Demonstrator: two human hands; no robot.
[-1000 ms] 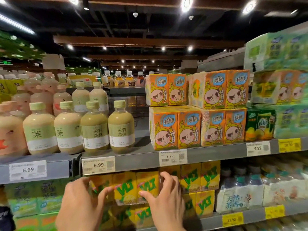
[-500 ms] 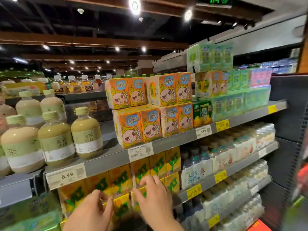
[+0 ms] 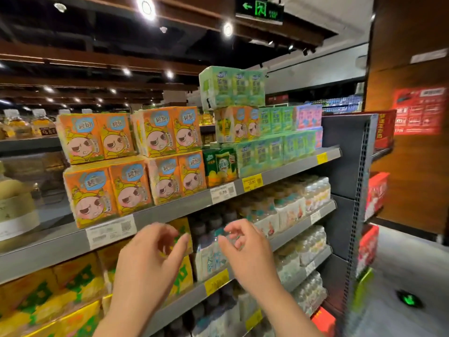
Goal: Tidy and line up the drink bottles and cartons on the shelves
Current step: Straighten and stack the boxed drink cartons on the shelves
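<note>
My left hand [image 3: 148, 266] and my right hand [image 3: 245, 249] hover in front of the second shelf, fingers loosely curled and apart, holding nothing. Behind the left hand stand yellow drink cartons [image 3: 73, 295] with green lettering. Behind the right hand sit wrapped packs of bottled tea [image 3: 211, 254] with dark caps. On the top shelf [image 3: 170, 212], orange cartoon-face carton packs [image 3: 109, 188] are stacked two high, beside a dark green carton pack [image 3: 220, 166] and pale green packs [image 3: 274, 149].
A beige bottle [image 3: 14, 207] stands at the far left of the top shelf. The grey perforated end panel [image 3: 349, 190] closes the shelving on the right, with red boxes [image 3: 374, 195] beyond it, then a wooden wall and open aisle floor [image 3: 401, 276].
The view has swung right along the shelf. Both hands have come off the yellow cartons and moved right and up, with the right hand now before the bottled tea packs.
</note>
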